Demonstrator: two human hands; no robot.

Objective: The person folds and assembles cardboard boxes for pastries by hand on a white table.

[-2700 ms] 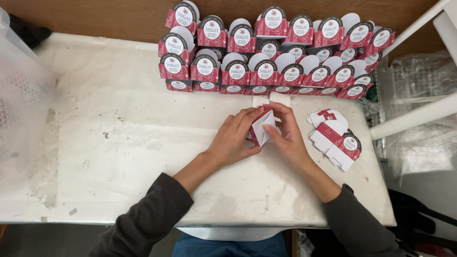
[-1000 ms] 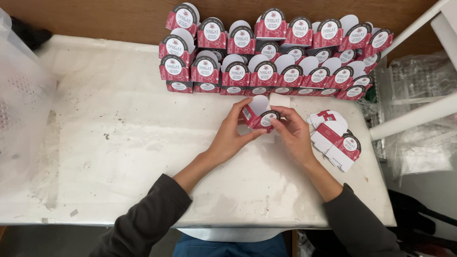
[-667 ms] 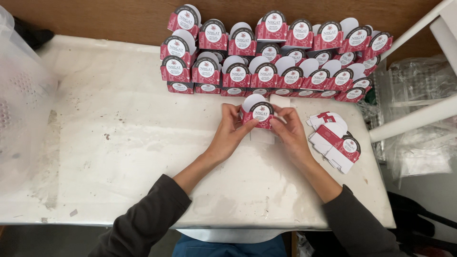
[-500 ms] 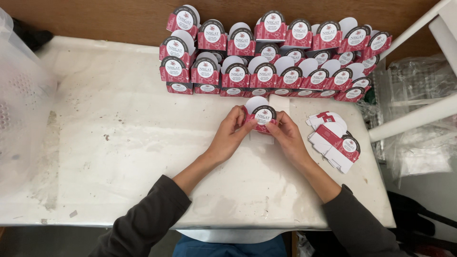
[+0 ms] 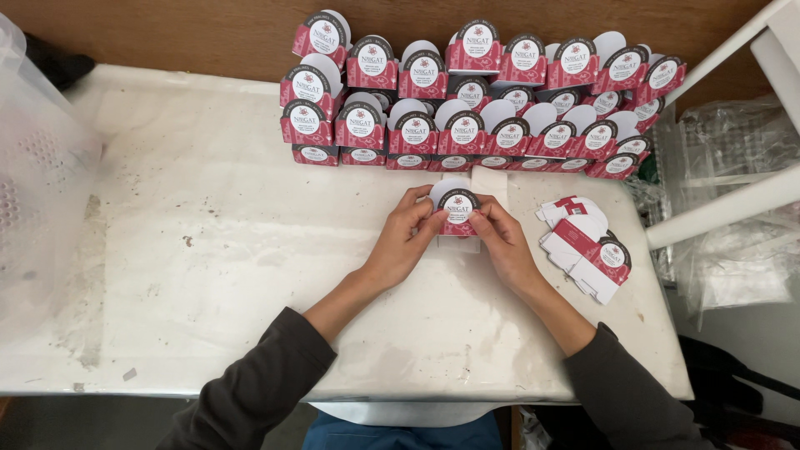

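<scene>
Far left there's a translucent white plastic crate (image 5: 37, 179) sitting at the edge of the scuffed white bench (image 5: 208, 275), and that side of the bench has just a few marks and crumbs on it. Moving in, the left hand (image 5: 406, 242) comes up from a dark grey sleeve (image 5: 250, 392), fingers pinched on the left side of a small red cardboard box with a round white-and-black label on its arched front (image 5: 457, 210). The box sits up between both hands, near the middle of the bench and just in front of the big stack of finished red arched-top cardboard boxes (image 5: 475, 104) lined up in rows against the brown wooden wall (image 5: 183, 29). The right hand (image 5: 504, 242) grips the box's right side, thumb and fingertips touching the card, so both hands are closed on it. Just right of that hand lies a small fanned pile of flat, unfolded red-and-white box blanks (image 5: 587, 246). Past the bench edge on the far right are white frame bars (image 5: 725, 204) and crinkly clear plastic bags (image 5: 733, 250).
</scene>
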